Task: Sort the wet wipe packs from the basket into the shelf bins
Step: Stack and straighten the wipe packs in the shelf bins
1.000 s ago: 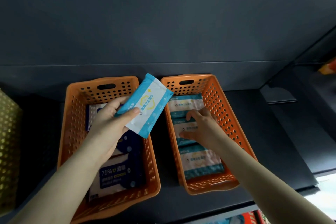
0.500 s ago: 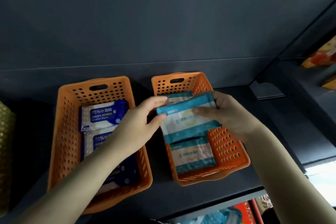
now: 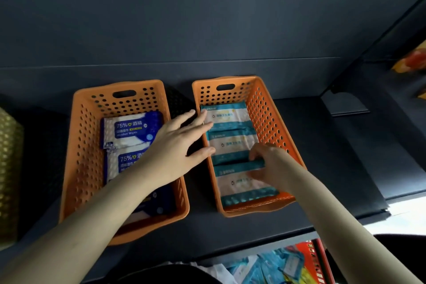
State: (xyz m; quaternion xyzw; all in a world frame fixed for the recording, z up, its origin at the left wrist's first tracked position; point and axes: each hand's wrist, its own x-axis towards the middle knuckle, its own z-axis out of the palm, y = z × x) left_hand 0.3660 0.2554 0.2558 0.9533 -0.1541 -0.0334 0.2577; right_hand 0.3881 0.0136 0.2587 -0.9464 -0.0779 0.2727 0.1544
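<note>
Head view: your right grip (image 3: 269, 166) is inside the right orange bin (image 3: 268, 117). Its fingers curl over the far edge of the near teal pack (image 3: 239, 188) and hold it. That pack lies flat at the bin's near end, partly covered by the hand. Two more lie flat beyond it in the same bin, the middle teal pack (image 3: 231, 145) and the far teal pack (image 3: 224, 114), all three in an overlapping row.

Your left grip (image 3: 175, 147) holds nothing, fingers straight and spread, over the gap between the two bins. The fingertips reach past the right bin's left rim toward the far teal pack and the thumb is near the middle one. Contact there: can't tell.

Around: the left orange bin (image 3: 79, 145) sits just beside the right one, both on the dark shelf (image 3: 322, 150). It holds a white-and-blue pack (image 3: 131, 130) at the far end and a second white-and-blue pack (image 3: 123, 163) nearer. Your left forearm crosses this bin and hides most of its near half. A gold perforated bin (image 3: 9, 168) is at the far left edge. Below the shelf is a red basket (image 3: 311, 260) with jumbled blue packs (image 3: 276, 265). A blurred orange-yellow item (image 3: 412, 62) is in the next shelf section to the right.

Writing: the white-and-blue pack reads "75%", Chinese characters and "Alcohol Wipes". The second shows "75%", the rest covered. The teal packs carry Chinese print too small to read.
</note>
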